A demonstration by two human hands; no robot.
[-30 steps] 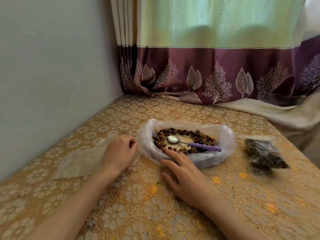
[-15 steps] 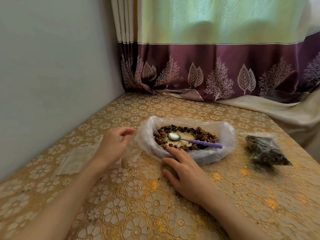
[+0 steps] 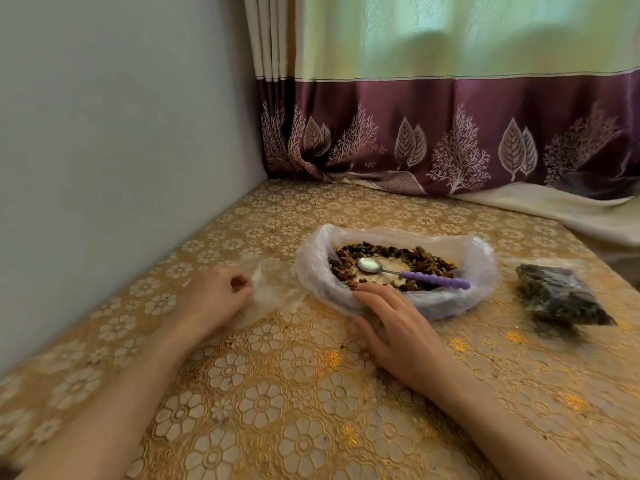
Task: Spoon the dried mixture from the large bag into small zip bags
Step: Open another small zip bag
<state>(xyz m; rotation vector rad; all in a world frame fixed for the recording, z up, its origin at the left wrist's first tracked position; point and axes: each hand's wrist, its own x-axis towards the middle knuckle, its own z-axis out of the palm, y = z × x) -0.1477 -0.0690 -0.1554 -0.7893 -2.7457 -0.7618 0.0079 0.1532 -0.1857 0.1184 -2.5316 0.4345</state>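
Bench (image 3: 277, 393): covered with a gold cloth embossed with white flower medallions, running from the near edge to the far corner. Wall (image 3: 121, 133): plain pale grey, along the left. Curtain (image 3: 450, 98): at the far side, pale green above, plum band below printed with leaves and branching trees, its hem resting on the bench.

Left hand (image 3: 214, 299) pinching an empty zip bag (image 3: 273, 292), right hand (image 3: 398, 323) flat against the large bag (image 3: 398, 265), spoon (image 3: 412, 273) inside; filled bag (image 3: 561, 296) on desk (image 3: 277, 410)
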